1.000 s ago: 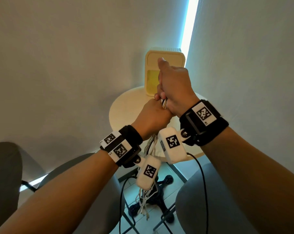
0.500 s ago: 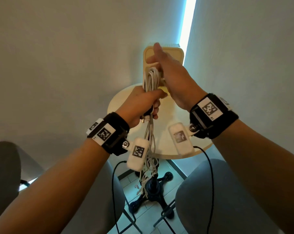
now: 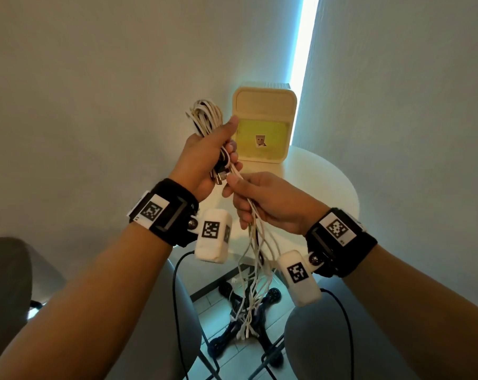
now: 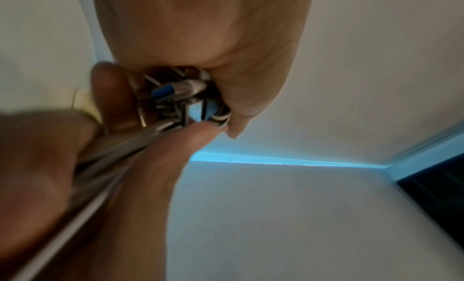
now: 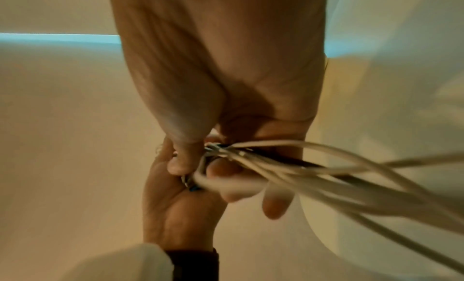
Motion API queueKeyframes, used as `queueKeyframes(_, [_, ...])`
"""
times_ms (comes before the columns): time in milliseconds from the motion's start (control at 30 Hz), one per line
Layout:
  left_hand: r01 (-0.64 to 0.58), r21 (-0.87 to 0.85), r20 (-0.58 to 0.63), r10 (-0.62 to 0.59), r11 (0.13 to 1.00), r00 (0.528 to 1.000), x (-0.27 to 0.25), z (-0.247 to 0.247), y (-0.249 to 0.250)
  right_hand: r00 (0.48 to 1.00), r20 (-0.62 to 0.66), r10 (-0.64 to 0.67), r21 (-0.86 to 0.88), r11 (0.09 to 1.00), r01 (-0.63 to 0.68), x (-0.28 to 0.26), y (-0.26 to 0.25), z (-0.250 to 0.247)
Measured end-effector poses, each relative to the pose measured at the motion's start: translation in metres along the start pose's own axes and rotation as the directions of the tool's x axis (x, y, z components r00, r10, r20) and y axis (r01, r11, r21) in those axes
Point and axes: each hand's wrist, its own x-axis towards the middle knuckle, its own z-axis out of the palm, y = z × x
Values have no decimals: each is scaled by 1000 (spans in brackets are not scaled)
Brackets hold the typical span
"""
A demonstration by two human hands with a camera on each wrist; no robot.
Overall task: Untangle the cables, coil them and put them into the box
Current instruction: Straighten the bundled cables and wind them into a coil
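Observation:
My left hand (image 3: 205, 157) grips a bundle of white cables (image 3: 206, 116) whose folded loops stick up above the fist. Metal plug ends (image 3: 221, 176) poke out below the fingers, seen close in the left wrist view as plug ends (image 4: 180, 91). My right hand (image 3: 262, 198) sits just below and right of the left and pinches the loose cable tails (image 3: 255, 272), which hang down past the table edge. In the right wrist view the cable tails (image 5: 326, 166) stream away from my fingers. The cream box (image 3: 262, 127) stands open-faced on the table behind both hands.
The round pale table (image 3: 323, 187) stands in a corner between two white walls. Its black pedestal foot (image 3: 238, 333) is on the tiled floor. Grey chair seats (image 3: 314, 341) stand at lower left and lower right. Black wrist-camera leads hang under both arms.
Both hands have come down and left, away from the box. My right hand left the top of the bundle and now pinches the hanging tails below my left hand.

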Motion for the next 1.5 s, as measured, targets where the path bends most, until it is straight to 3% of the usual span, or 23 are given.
queueKeyframes(100, [-21, 52, -67, 24, 998, 997, 4, -4, 3, 999, 20, 47, -149, 988, -43, -8, -2, -3])
queueKeyframes(200, [-66, 253, -97, 94, 965, 991, 11, -11, 3, 995, 8, 95, -349, 933, -87, -14, -8, -9])
queueKeyframes(333, [-147, 585, -9, 188, 798, 982, 16, -24, 1, 992, -26, 122, -531, 839, -117, -16, -27, -21])
queueKeyframes(500, [-185, 789, 216, 18, 586, 976, 6, -25, 1, 998, -64, 18, -706, 706, -58, -14, -45, -36])
queueKeyframes(567, [-183, 807, 278, -88, 561, 956, 1, -24, 1, 997, -67, -41, -684, 729, -16, -13, -52, -44])
queueKeyframes(667, [-183, 801, 338, -178, 570, 924, -5, -27, 3, 991, -74, -112, -614, 788, 43, -13, -60, -49])
queueKeyframes(833, [-152, 780, 372, -255, 607, 893, -9, -27, 4, 975, -111, -193, -582, 808, 94, -9, -64, -48])
queueKeyframes(1133, [9, 644, 216, -193, 765, 957, -9, -14, -2, 912, -252, -324, -592, 797, 120, -1, -56, -45])
queueKeyframes(1333, [-16, 681, 247, -209, 732, 946, -8, -20, 13, 969, -69, -238, -835, 545, 75, -9, -58, -50])
queueKeyframes(1433, [-22, 561, 344, -209, 828, 915, -9, -23, 14, 959, -62, -276, -789, 602, 122, -10, -54, -44])
queueKeyframes(1500, [11, 430, 393, -198, 903, 898, -12, -20, 9, 936, -133, -326, -727, 674, 131, -7, -52, -42])
